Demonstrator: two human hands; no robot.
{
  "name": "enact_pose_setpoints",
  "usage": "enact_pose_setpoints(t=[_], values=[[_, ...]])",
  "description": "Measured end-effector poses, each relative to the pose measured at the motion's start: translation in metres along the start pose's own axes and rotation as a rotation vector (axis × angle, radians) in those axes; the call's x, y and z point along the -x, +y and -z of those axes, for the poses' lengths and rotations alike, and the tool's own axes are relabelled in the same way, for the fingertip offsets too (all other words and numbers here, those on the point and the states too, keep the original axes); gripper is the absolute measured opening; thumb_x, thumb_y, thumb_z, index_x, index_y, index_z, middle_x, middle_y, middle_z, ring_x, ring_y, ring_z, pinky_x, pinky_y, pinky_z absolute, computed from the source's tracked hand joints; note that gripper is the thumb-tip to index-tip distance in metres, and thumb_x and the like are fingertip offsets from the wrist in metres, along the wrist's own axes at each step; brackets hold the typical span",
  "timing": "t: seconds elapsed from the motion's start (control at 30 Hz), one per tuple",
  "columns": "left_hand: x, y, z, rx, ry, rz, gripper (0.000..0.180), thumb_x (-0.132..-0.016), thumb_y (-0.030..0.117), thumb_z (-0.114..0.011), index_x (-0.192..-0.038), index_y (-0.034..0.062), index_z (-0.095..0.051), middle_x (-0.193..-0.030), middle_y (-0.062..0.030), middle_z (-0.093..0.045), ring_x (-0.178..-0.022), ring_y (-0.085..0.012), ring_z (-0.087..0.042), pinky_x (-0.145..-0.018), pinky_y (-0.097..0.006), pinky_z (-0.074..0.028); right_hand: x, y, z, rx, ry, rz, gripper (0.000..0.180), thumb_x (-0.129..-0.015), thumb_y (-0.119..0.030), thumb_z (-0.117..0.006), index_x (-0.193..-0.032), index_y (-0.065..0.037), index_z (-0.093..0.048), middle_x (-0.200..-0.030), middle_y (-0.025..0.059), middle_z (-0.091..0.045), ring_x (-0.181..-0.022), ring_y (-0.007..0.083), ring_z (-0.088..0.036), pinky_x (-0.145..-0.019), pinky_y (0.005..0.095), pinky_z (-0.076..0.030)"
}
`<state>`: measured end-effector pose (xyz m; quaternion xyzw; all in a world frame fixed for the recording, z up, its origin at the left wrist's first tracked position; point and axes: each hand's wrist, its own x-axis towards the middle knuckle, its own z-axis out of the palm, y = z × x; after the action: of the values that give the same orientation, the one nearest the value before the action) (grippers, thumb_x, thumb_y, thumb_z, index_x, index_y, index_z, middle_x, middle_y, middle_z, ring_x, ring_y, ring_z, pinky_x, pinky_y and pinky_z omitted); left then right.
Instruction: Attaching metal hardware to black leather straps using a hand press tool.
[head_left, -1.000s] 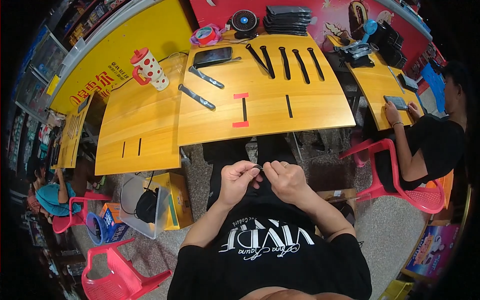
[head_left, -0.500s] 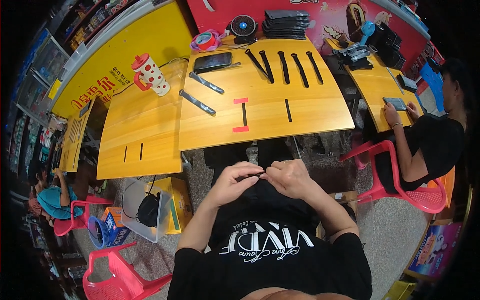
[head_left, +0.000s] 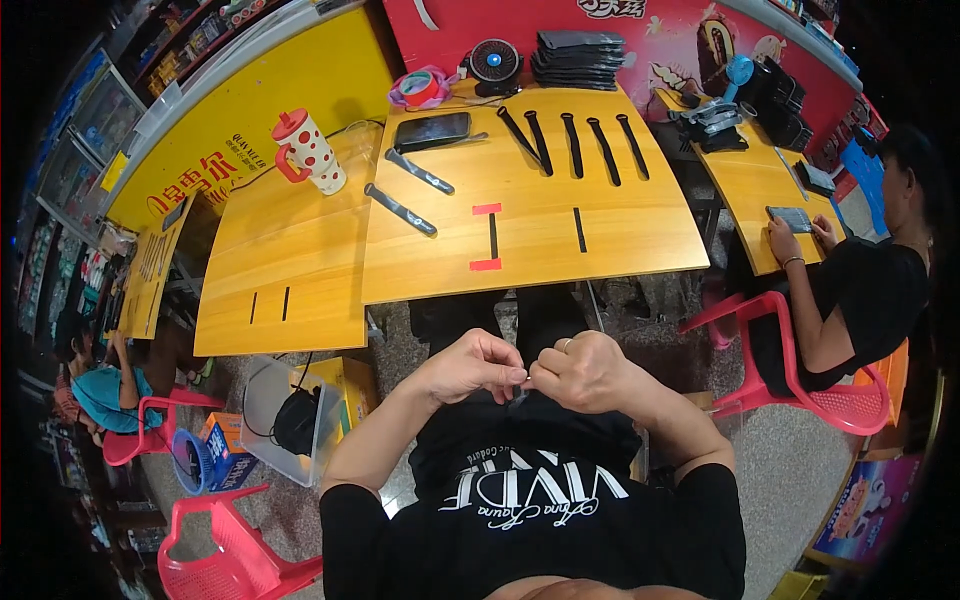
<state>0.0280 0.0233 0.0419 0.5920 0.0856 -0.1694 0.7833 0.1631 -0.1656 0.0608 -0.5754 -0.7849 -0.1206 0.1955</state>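
Over my lap, just short of the table's front edge, both hands meet with their fingertips together. My left hand (head_left: 472,368) is closed in a pinch of thumb and forefinger. My right hand (head_left: 583,372) is curled, its thumb and finger pinching at the same spot. Only a tiny bit of what they hold shows between the fingertips, too small to name. Several black straps (head_left: 572,145) with looped ends lie on the table (head_left: 640,225) beyond my hands. Left of them are two straps (head_left: 402,210) that look wrapped in clear film.
Two red tape pieces (head_left: 486,265) bracket a black strip (head_left: 492,237) on the tabletop. Behind are a phone (head_left: 432,130), a small fan (head_left: 495,62) and stacked black packages (head_left: 578,60). A spotted tumbler (head_left: 318,155) stands left. One person (head_left: 850,290) sits right, another (head_left: 110,385) far left.
My left hand has turned and its fingers have curled in more. The dark piece that showed between my hands is now mostly hidden. My left elbow has moved outward.
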Motion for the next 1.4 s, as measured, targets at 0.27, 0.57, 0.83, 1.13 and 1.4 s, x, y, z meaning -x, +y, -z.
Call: enact_pose_setpoints(t=[0.27,0.57,0.83,1.13,1.4], values=[[0.008,-0.008,-0.009,-0.027,0.013,0.041,0.013,-0.092,0.008,-0.063,-0.083,0.0009,-0.068,-0.075,-0.0033,-0.065,-0.064,-0.0082,-0.061,-0.056,-0.023,-0.052,0.001,-0.007,-0.004,-0.009,-0.018,0.055,0.012,-0.073,-0.02,-0.062,-0.072,-0.009,-0.056,-0.066,0.0032,-0.054,-0.055,0.018,-0.059,-0.045,0.0317,-0.045],[0.008,-0.034,-0.012,-0.032,0.159,-0.002,0.015,-0.096,0.011,-0.058,-0.085,0.0033,-0.064,-0.073,-0.0008,-0.062,-0.062,-0.0053,-0.056,-0.051,-0.019,-0.043,0.002,-0.011,-0.011,0.272,-0.025,0.169,0.019,-0.075,-0.021,-0.064,-0.064,-0.01,-0.053,-0.06,0.002,-0.046,-0.051,0.015,-0.053,-0.042,0.029,-0.039],[0.005,-0.047,-0.019,0.225,0.544,-0.388,0.014,-0.099,0.012,-0.058,-0.091,0.0017,-0.064,-0.077,-0.0023,-0.064,-0.061,-0.0059,-0.057,-0.051,-0.019,-0.045,0.007,-0.008,-0.031,-0.677,0.386,-0.485,0.026,-0.079,-0.018,-0.079,-0.069,-0.005,-0.059,-0.057,0.0049,-0.054,-0.046,0.0165,-0.053,-0.045,0.0285,-0.038],[-0.015,-0.061,-0.061,0.1,0.562,-0.514,0.013,-0.097,0.006,-0.057,-0.088,-0.0007,-0.062,-0.077,-0.0022,-0.062,-0.062,-0.0069,-0.055,-0.054,-0.022,-0.046,0.011,-0.033,-0.04,-1.043,0.319,-0.921,0.027,-0.087,-0.018,-0.074,-0.073,0.002,-0.063,-0.057,-0.0008,-0.056,-0.056,0.0032,-0.048,-0.049,0.0226,-0.036],[-0.015,-0.06,-0.062,-0.395,0.605,-0.631,0.012,-0.097,0.0,-0.053,-0.086,-0.0018,-0.057,-0.082,-0.0033,-0.054,-0.061,-0.0069,-0.053,-0.052,-0.021,-0.043,0.024,-0.032,-0.025,-1.104,0.138,-0.873,0.026,-0.093,-0.014,-0.063,-0.072,0.002,-0.061,-0.055,0.0012,-0.054,-0.052,0.0062,-0.05,-0.046,0.0246,-0.036]])
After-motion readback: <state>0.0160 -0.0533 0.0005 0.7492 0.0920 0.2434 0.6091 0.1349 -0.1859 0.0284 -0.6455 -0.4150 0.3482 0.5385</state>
